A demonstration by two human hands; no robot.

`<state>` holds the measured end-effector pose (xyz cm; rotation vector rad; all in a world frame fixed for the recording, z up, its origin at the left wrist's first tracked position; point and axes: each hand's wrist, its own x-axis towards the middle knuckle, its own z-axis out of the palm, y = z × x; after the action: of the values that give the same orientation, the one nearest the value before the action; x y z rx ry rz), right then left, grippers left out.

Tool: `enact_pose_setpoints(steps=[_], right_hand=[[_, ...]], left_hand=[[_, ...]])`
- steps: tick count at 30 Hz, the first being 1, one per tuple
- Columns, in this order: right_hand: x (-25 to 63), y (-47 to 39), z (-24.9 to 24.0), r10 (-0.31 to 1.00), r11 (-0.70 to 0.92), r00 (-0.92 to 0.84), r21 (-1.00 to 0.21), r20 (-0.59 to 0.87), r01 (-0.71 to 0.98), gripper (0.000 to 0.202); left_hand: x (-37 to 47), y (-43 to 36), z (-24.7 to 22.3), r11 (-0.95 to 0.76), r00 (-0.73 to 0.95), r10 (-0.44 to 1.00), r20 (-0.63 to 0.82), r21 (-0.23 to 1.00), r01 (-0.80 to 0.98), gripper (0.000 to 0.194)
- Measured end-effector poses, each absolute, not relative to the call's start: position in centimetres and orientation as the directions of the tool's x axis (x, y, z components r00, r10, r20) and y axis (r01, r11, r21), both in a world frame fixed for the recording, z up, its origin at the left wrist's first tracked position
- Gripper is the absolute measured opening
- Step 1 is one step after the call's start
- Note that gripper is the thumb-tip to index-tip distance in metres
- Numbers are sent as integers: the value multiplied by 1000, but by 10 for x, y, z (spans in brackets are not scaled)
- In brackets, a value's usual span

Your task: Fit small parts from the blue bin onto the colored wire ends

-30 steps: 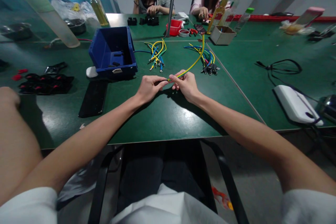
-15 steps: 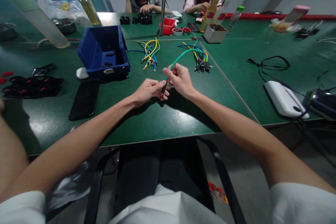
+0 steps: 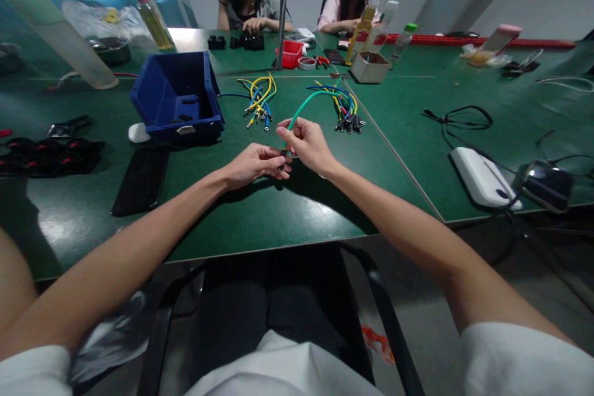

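Wire (image 3: 305, 100) — green, slim, plastic-insulated — arches up from both hands over the dark green smooth tabletop (image 3: 260, 216), near edge side. Right hand (image 3: 306, 142) pinches it just above the lower end, thumb on fingers. Left hand (image 3: 257, 164) grips the short black sleeve (image 3: 283, 153) at that end, between thumb and fingers. Far end of the arch passes over the right-hand bundle of blue, yellow and green wires with ring terminals (image 3: 349, 105); can't tell if touching. Similar yellow, blue and green bundle (image 3: 258, 99) lies left of it, beyond the hands. Open blue plastic bin (image 3: 155, 77), left of that, has small black tubular pieces (image 3: 185, 117) inside. Flat black phone (image 3: 140, 181) lies on the near side of the bin — small white rounded object (image 3: 138, 132) at its lower left corner. White rectangular device (image 3: 482, 177) sits far right.
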<state>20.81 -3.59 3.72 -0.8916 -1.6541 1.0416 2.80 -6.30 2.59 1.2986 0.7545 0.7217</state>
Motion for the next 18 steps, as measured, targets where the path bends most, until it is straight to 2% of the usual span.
enact_pose_setpoints(steps=[7,18], right_hand=[[209,-39,41,897,361,-313,-925,310,116,55],[209,-36,34,876,399,-341,-909,340,120,47]], left_hand=[[30,-65,28,136,544,836,-76,988,-71,39],[31,-63,24,13,415,910,-12,1000,1,40]])
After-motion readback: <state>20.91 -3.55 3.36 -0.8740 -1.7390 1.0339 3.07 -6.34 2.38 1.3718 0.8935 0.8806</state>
